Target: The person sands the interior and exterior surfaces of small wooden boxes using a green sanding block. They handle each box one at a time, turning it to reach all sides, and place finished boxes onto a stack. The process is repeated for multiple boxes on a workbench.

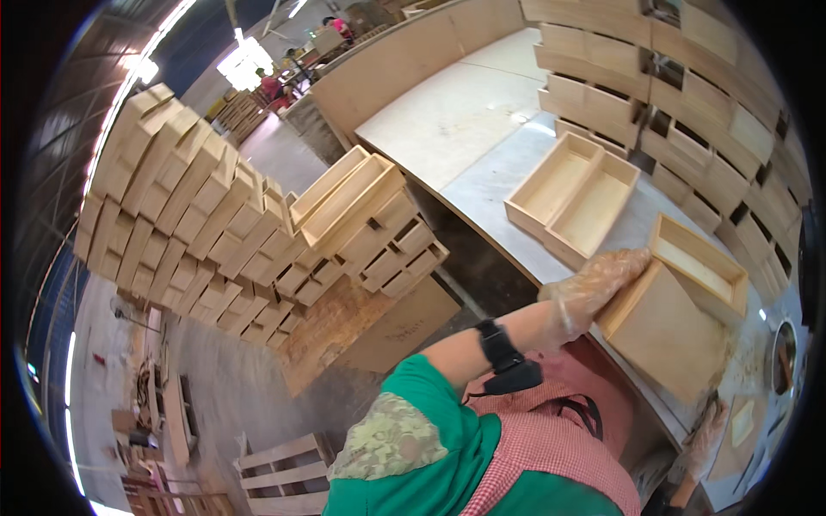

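My left hand (602,279), in a clear plastic glove, grips the upper corner of a pale wooden box (662,331). A broad flat panel of that box faces up, and it stands tilted at the bench edge. Against its far side is another open wooden box (705,258) with a pale inside. My right hand (704,443), also gloved, is low at the right near the box's lower corner; its fingers are too blurred to read. Two open boxes (572,193) lie side by side on the bench, beyond my left hand.
Stacked wooden boxes (594,64) rise along the bench's far right side. More boxes (198,215) are piled on a board at the left. A round metal bowl (781,357) stands on the bench (465,112) at the right. A slatted pallet (284,473) lies on the floor.
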Action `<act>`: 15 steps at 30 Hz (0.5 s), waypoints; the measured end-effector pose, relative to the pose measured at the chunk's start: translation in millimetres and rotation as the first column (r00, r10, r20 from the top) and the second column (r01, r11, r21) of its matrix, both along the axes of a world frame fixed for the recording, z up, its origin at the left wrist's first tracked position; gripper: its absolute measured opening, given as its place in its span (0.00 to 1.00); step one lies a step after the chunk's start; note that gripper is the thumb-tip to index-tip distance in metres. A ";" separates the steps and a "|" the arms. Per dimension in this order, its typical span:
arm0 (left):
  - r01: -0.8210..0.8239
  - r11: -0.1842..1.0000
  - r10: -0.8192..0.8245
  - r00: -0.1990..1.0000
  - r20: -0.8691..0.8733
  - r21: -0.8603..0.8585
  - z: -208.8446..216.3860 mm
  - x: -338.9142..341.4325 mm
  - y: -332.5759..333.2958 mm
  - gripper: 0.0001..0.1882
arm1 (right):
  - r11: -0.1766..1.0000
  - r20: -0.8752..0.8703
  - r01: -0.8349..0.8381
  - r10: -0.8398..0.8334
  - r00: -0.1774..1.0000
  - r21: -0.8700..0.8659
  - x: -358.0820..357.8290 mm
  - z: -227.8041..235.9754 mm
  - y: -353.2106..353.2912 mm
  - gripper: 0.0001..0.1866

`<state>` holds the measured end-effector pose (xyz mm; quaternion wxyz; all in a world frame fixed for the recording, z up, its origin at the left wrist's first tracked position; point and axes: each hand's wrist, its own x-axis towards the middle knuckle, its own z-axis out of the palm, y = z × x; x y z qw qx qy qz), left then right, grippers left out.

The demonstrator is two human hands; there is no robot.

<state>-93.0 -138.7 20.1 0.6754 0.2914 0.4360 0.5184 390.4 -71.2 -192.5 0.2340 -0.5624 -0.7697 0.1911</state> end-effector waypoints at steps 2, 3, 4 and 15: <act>-0.062 0.965 0.137 0.947 -0.290 0.254 53.0 -19.8 -36.8 0.29 | 1.000 0.050 0.010 -0.009 0.999 -0.023 -2.5 6.4 7.9 0.18; -0.093 0.915 0.273 0.859 -0.434 0.391 77.9 -30.6 -60.2 0.29 | 0.999 0.060 0.005 -0.002 0.998 -0.041 -7.3 9.8 17.6 0.18; -0.032 0.897 0.288 0.799 -0.528 0.442 94.0 -48.2 -73.1 0.30 | 0.997 0.029 0.051 -0.050 0.998 -0.055 -9.9 13.2 12.5 0.18; -0.322 0.943 -0.081 -0.469 -0.879 0.085 59.9 -300.3 -66.6 0.17 | 0.991 0.067 0.109 -0.115 0.991 0.081 33.8 -30.0 4.6 0.23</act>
